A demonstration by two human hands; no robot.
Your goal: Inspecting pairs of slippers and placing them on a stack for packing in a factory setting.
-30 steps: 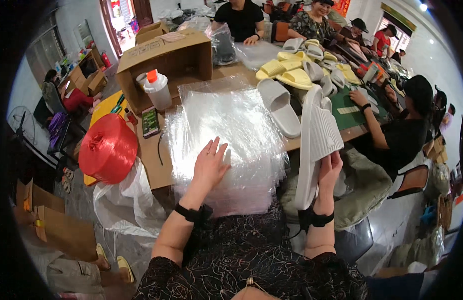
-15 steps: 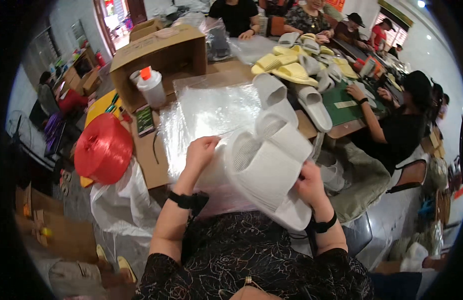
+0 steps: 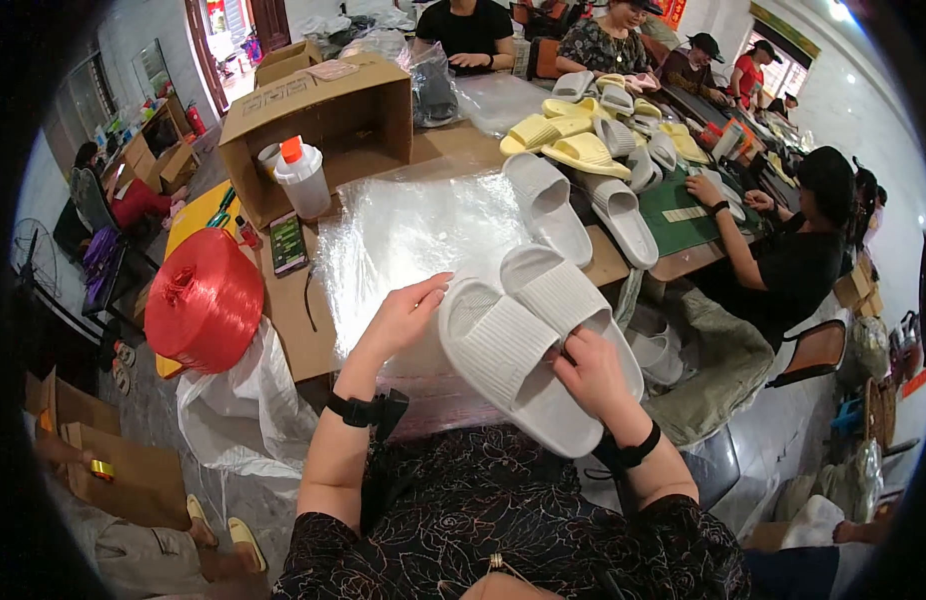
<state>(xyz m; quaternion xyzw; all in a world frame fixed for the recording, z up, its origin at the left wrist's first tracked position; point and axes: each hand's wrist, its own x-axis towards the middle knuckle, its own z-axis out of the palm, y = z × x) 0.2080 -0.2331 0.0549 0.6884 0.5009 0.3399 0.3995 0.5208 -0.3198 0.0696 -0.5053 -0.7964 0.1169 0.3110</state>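
A pair of light grey slide slippers [image 3: 503, 350] is held over the table edge in front of me, the two side by side with their straps up. My right hand [image 3: 593, 372] grips the pair where the straps meet, its fingertips hidden under a strap. Beside the left slipper's end, my left hand [image 3: 408, 318] has its fingers stretched out and holds nothing; whether it touches the slipper I cannot tell. Under and beyond the hands lies a stack of clear plastic bags [image 3: 423, 215]. Another grey pair [image 3: 551, 205] rests just past the held one.
A heap of yellow and grey slippers [image 3: 588, 155] lies at the far right. An open cardboard box [image 3: 383, 120], a white bottle with an orange cap [image 3: 303, 180], a phone [image 3: 289, 243] and a red twine roll [image 3: 205, 300] stand leftward. A co-worker [image 3: 813, 240] sits at right.
The slippers have turned to show both straps side by side. My right hand has moved left and up onto the straps. My left hand's fingers have straightened toward the slipper.
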